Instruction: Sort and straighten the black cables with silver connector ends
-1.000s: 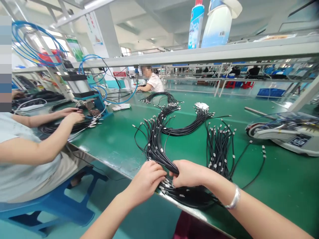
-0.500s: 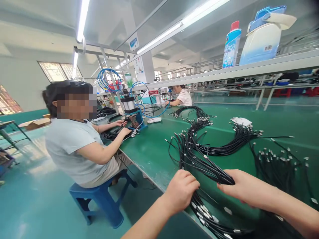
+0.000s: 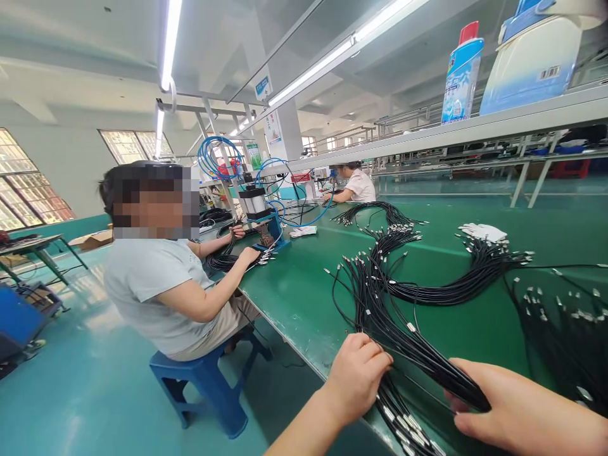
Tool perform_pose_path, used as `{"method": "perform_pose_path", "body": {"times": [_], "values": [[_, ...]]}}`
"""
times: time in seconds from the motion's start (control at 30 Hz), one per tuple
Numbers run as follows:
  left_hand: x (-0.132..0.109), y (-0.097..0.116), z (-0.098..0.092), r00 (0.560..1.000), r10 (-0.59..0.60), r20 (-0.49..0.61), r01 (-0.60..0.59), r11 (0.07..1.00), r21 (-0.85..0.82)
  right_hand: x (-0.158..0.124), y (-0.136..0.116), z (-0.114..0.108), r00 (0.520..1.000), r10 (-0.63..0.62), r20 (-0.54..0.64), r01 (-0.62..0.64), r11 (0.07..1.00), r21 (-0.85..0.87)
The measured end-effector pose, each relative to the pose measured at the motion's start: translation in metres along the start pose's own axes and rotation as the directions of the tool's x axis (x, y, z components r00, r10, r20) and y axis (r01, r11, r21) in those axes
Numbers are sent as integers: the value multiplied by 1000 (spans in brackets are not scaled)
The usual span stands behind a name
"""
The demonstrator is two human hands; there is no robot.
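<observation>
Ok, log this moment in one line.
right hand: holds curved black cable bundle; left hand: at silver-tipped black cables, grip unclear; surface: glossy green table

Has both arms (image 3: pixel 308 423) stretched to the counter (image 3: pixel 294 297); curls the left hand (image 3: pixel 360 377) at its near edge; grips with the right hand (image 3: pixel 496 400), farther in.

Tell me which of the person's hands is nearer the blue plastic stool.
Left. The left hand is at the edge of the green table, right of the blue plastic stool; the right hand is farther right, gripping a black cable bundle.
</observation>
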State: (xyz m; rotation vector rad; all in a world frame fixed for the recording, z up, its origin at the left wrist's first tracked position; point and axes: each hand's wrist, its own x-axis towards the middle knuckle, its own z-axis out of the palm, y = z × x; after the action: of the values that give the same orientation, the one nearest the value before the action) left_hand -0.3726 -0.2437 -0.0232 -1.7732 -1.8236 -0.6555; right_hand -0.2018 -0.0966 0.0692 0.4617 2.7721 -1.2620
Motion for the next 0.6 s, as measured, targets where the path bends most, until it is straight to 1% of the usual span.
{"method": "perform_pose_path", "body": {"times": [0.07, 0.13, 0.2, 0.33, 0.47, 0.6], "values": [[2, 8, 4, 999, 29, 14, -29, 1000, -5, 5, 0, 2, 1000, 17, -17, -17, 1000, -25], [5, 13, 8, 999, 32, 33, -32, 999, -2, 10, 4, 7, 999, 17, -31, -18, 1000, -24], [7, 14, 10, 998, 26, 59, -27, 1000, 7, 13, 11, 13, 999, 23, -33, -23, 1000, -17], [7, 1, 8, 997, 38, 65, -39, 999, 19, 14, 21, 19, 999, 45, 5, -45, 999, -18], [2, -14, 6, 999, -13, 47, 11, 999, 33, 14, 21, 18, 998, 37, 56, -35, 999, -31], [-2, -20, 8, 999, -38, 24, 38, 999, 7, 16, 28, 20, 996, 35, 83, -29, 997, -65]]}}
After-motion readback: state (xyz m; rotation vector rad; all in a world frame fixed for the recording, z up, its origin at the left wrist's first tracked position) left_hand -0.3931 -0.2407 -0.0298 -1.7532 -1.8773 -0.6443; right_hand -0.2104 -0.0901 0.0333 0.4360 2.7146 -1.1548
